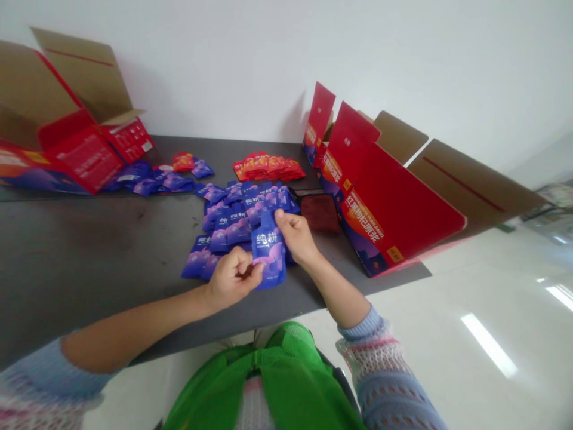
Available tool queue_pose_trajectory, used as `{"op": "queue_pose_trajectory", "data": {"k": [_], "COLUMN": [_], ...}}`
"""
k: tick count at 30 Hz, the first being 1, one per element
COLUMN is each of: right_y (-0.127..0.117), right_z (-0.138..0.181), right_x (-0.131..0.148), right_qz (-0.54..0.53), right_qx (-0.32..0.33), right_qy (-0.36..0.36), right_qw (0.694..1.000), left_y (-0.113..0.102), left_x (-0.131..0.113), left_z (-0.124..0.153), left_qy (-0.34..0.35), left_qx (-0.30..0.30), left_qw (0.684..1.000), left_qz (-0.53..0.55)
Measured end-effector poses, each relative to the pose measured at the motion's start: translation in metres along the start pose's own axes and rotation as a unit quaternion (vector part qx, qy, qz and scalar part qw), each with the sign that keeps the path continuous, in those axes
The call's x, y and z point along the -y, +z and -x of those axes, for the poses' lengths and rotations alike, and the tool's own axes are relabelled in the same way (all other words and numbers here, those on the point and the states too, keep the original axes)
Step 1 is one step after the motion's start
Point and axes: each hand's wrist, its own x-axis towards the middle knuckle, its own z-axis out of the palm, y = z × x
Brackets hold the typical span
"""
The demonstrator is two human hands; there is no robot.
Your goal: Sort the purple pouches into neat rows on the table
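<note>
Between my hands is a blue-purple pouch (270, 254) with white lettering and pink round shapes, held upright over the table's near part. My left hand (235, 276) pinches its lower left side, thumb across the front. At its upper right corner, my right hand (295, 234) grips it with the thumb on top and the other fingers curled. Rows of similar blue pouches (230, 224) lie overlapping just beyond and to the left of my hands. Behind these rests a fanned pile of red-orange packets (268, 167).
Red printed cartons (362, 197) with raised flaps line the right side of the dark table (89, 257). Another open carton (76, 149) stands at the left, with loose blue pouches (152, 179) beside it. A dark brown flat item (320, 214) lies near the right cartons.
</note>
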Motion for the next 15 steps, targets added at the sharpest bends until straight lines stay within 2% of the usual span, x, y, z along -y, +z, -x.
{"op": "queue_pose_trajectory", "data": {"k": [2,7,9,12,15], "right_y": [-0.002,0.005,0.007,0.0,-0.018], "right_z": [-0.004,-0.005,-0.007,-0.018,-0.033], "right_x": [-0.001,-0.006,-0.014,-0.03,-0.042], "right_qz": [0.0,-0.01,-0.008,0.009,0.022], "right_qx": [-0.005,0.049,0.012,-0.089,-0.159], "right_qy": [-0.011,-0.034,-0.05,-0.073,-0.077], "right_qw": [1.0,0.998,0.999,0.993,0.984], "left_y": [-0.002,-0.003,-0.004,-0.018,-0.056], "left_x": [-0.001,-0.004,-0.001,0.02,0.062], "left_z": [-0.004,-0.016,-0.019,-0.025,-0.037], "left_qy": [-0.003,-0.053,-0.08,-0.1,-0.073], "left_qx": [-0.019,-0.068,-0.074,-0.106,-0.225], "left_qw": [0.999,0.996,0.994,0.989,0.97], "left_qz": [-0.029,-0.026,-0.015,-0.014,-0.062]}}
